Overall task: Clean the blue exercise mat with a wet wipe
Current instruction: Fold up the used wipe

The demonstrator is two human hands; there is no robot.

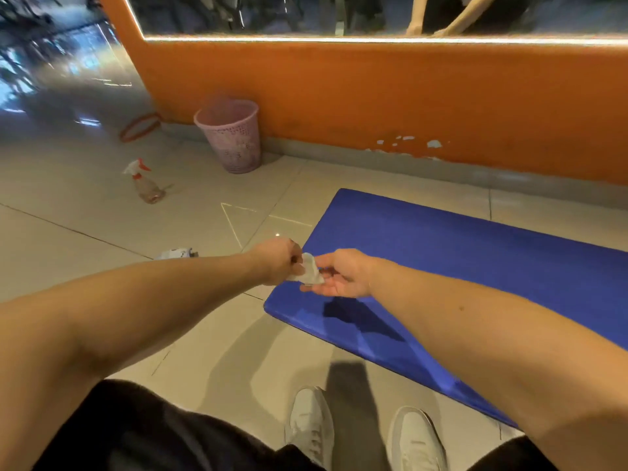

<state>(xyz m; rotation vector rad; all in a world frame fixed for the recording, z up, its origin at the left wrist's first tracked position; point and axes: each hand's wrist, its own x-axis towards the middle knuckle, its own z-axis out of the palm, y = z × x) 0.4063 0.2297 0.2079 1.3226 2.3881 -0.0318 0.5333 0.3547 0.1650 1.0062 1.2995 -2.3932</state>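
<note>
Left hand (277, 263) and right hand (343, 275) pinch the wipe (310, 274) above the mat (458, 263). Wiping looks not yet begun — the whole mat remains.

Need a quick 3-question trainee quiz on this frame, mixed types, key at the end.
1. True or false: the wipe lies flat on the mat.
2. What stands by the orange wall? A) pink bin B) green bucket C) cardboard box
3. Fill in: the spray bottle sits on the ___.
Key: 1 false, the left hand and right hand hold it above the mat's corner. 2 A. 3 floor.
</note>
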